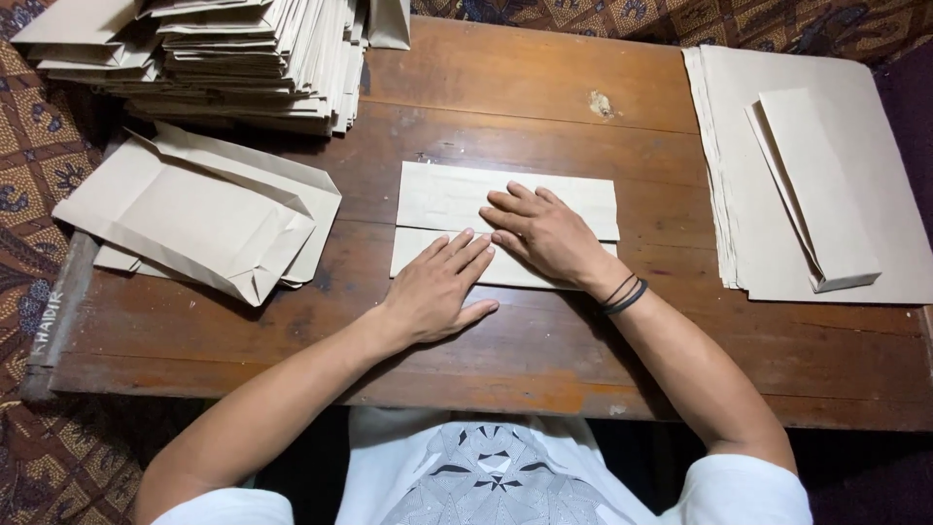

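A folded sheet of beige paper lies flat in the middle of the wooden table. My left hand presses palm-down on its near left part, fingers spread on the lower flap. My right hand lies flat across the fold line in the centre, fingers pointing left. Dark bands circle my right wrist. Neither hand grips anything; both only press on the paper.
A tall stack of folded paper bags fills the far left corner. A couple of partly folded bags lie at the left. A pile of flat sheets with a folded piece on top sits at the right. Patterned cloth surrounds the table.
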